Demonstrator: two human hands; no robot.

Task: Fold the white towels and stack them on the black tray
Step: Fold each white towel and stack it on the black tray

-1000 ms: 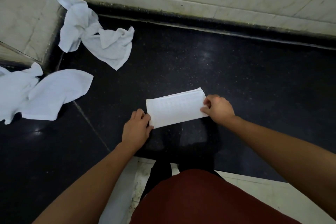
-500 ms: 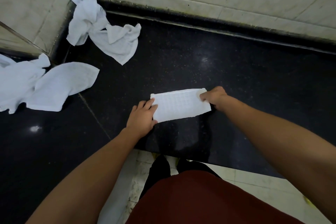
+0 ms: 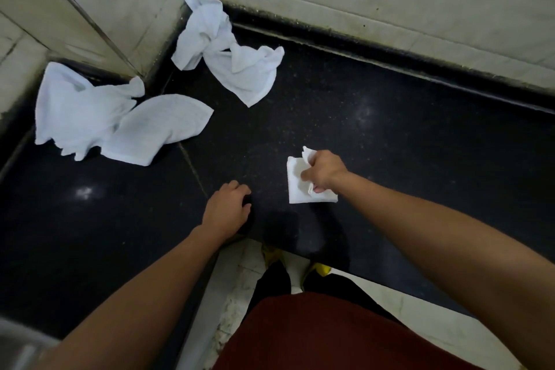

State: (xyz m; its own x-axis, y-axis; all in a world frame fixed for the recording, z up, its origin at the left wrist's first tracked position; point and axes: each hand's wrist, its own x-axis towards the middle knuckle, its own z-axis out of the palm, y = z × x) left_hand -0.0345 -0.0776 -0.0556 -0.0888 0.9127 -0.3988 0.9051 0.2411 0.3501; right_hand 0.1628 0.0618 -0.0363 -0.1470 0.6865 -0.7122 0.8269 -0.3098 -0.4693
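Pinching the folded towel with right hand, fingers closed on its right edge, cloth resting on the black counter. Left hand just beside, to its left, loosely curled, holding nothing. Tray not visible, so destination unclear; right hand nearer.

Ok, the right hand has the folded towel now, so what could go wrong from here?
1. The right hand bunches the folded towel at one edge, and a corner sticks up above the fingers, so the fold may open when lifted.
2. The left hand rests on the black counter, off the towel, so nothing supports the free end.
3. No tray is in view, so placement may mean a blind reach. Two crumpled towels remain unfolded.
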